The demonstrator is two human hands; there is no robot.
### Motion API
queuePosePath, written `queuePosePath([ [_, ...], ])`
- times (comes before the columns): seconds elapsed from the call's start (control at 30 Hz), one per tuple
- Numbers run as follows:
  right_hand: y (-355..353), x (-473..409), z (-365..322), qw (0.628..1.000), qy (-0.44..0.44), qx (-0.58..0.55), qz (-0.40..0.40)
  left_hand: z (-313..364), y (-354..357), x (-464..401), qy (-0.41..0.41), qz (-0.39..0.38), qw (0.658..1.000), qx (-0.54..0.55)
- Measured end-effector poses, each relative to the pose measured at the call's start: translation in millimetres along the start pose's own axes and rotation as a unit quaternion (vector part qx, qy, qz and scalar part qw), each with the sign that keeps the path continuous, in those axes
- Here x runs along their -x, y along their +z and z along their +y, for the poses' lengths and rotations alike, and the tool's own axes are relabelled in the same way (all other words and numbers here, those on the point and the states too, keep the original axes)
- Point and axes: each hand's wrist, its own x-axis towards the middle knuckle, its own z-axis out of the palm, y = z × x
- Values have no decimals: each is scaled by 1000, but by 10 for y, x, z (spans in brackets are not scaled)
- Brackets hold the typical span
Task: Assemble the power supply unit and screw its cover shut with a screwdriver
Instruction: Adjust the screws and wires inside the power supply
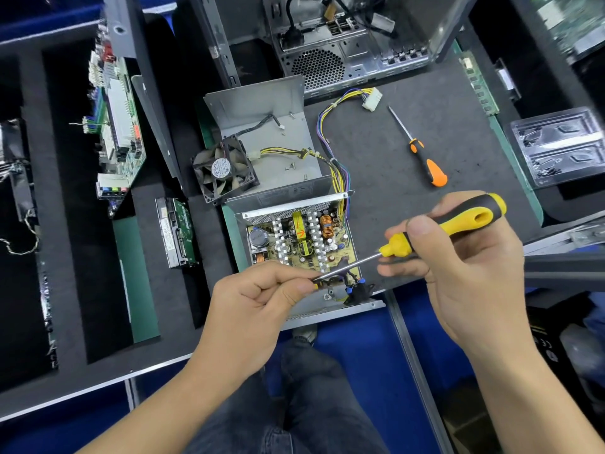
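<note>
Up close, the left hand (262, 290) pinches the tip end of a screwdriver (438, 231) between thumb and curled fingers (296, 287), right over the near edge of the open power supply (294, 244). The right hand (458, 260) grips the yellow-and-black handle, fingers wrapped round it and the thumb lying along the top; the steel shaft runs slanting down from there to the left hand.

Below the shaft the supply's circuit board lies bare, with heatsinks, coils and capacitors showing. The supply stands on the dark tabletop (409, 158) near its front edge. Its cover (268, 126) lies open just behind it, with a few loose screws (291, 166) on its inner face. A fan (224, 173) leans against the cover's left side. A bundle of coloured wires (330, 126) loops from the supply to a white plug.

To the right of the wires lies a second, orange-handled screwdriver (422, 155). A computer case (327, 44) stands at the back, a motherboard (114, 119) at the left, and a clear plastic tray (563, 145) at the right.
</note>
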Motion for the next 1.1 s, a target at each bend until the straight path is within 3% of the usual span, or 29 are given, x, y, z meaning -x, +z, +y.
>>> queuePosePath([
  [0.3,90,108,-103,997,-77,26,-19,-9,-38,24,47,12,999,-24],
  [0.5,132,140,-35,999,-19,-1,45,-28,-28,21,136,41,987,-78],
  [0.63,117,142,3,999,17,-15,44,-48,-33,22,180,39,977,-108],
  [0.93,115,165,1,998,34,-19,47,-92,-83,46,165,19,981,-98],
  [1.1,97,171,6,998,23,-12,53,-115,-122,100,162,59,981,-88],
])
